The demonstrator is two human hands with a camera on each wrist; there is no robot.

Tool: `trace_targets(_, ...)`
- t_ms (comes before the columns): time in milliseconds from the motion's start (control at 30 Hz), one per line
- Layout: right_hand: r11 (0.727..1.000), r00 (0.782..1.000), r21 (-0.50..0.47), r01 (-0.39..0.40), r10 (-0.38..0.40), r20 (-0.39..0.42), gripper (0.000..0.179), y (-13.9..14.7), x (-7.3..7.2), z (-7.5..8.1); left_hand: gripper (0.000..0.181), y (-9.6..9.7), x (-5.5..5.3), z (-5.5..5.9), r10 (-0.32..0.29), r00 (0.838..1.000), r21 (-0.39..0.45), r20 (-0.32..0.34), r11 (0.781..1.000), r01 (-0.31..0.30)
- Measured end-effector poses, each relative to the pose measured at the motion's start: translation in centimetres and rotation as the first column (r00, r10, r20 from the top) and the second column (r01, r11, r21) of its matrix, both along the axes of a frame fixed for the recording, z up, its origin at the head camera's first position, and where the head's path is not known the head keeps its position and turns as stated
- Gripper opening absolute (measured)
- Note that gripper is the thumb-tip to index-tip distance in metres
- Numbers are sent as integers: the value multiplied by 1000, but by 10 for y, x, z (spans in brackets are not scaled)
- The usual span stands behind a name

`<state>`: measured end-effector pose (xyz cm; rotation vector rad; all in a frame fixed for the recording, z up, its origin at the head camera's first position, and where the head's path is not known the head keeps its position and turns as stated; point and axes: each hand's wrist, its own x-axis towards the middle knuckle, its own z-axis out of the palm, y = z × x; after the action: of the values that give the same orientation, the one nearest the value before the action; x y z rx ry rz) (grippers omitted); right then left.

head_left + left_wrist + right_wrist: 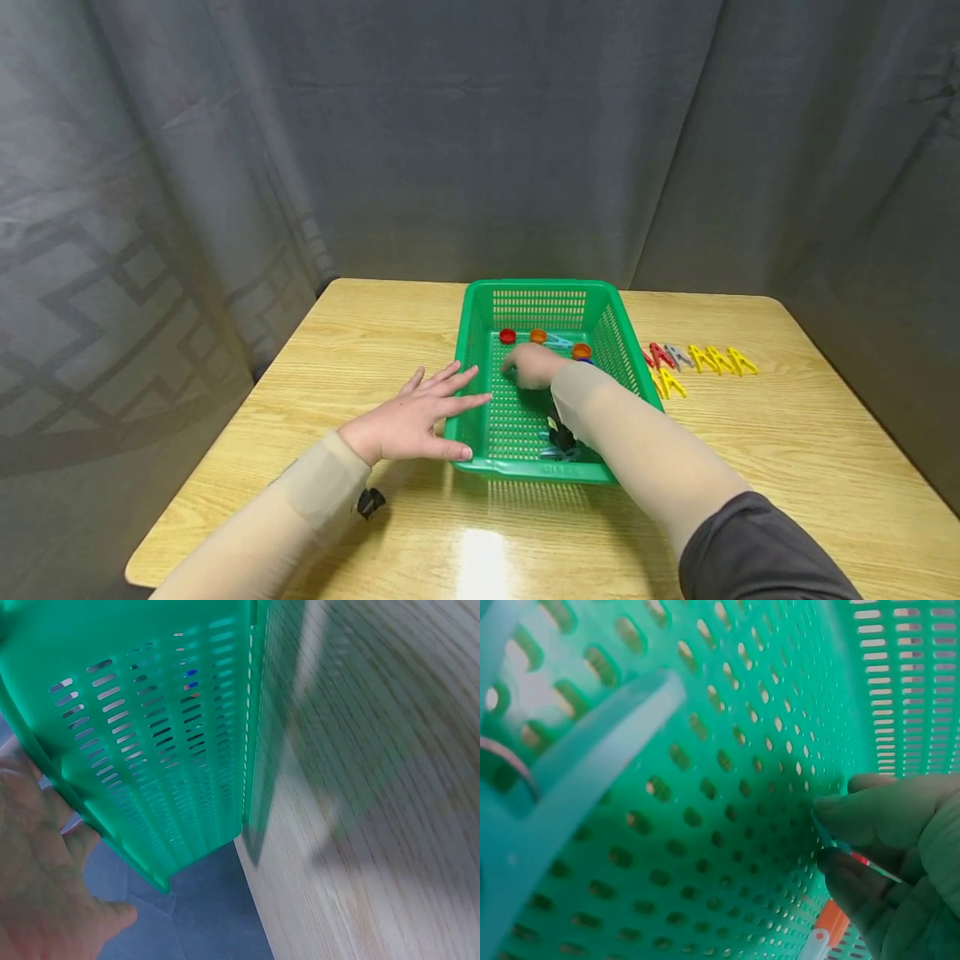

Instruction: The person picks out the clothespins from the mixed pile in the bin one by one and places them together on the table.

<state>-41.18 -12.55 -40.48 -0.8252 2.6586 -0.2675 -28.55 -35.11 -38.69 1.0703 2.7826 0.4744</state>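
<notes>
A green plastic basket stands on the table. My right hand reaches down inside it, fingertips close to the perforated floor. In the right wrist view its thumb and finger pinch a light blue clothespin, mostly hidden by the fingers. My left hand is spread over the basket's left rim, fingers straight. Around the right hand lie a red bottle cap, an orange cap, another orange cap and a partly covered blue cap. A light blue clothespin lies behind them; others lie near the front wall.
On the table right of the basket lie several yellow clothespins, a grey clothespin and red clothespins. The basket wall partly hides some. A grey curtain hangs behind the wooden table.
</notes>
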Motion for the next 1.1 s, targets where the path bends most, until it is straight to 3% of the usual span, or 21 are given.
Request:
trace_targets(233, 993, 992, 16, 118, -117, -50, 32, 6, 0, 0, 76, 0, 0, -1, 0, 1000, 1, -5, 1000, 0)
trace_targets(433, 978, 978, 14, 206, -206, -39, 23, 8, -1, 0, 75, 1, 0, -2, 0, 1000, 11, -1, 1000, 0)
trace_targets(633, 977, 977, -10, 213, -214, -28, 28, 11, -3, 2, 77, 0, 1, -2, -1, 1000, 8, -9, 1000, 1)
trace_targets(1100, 973, 977, 98, 208, -211, 18, 33, 13, -9, 6, 76, -1, -1, -1, 3, 1000, 17, 16, 1000, -3)
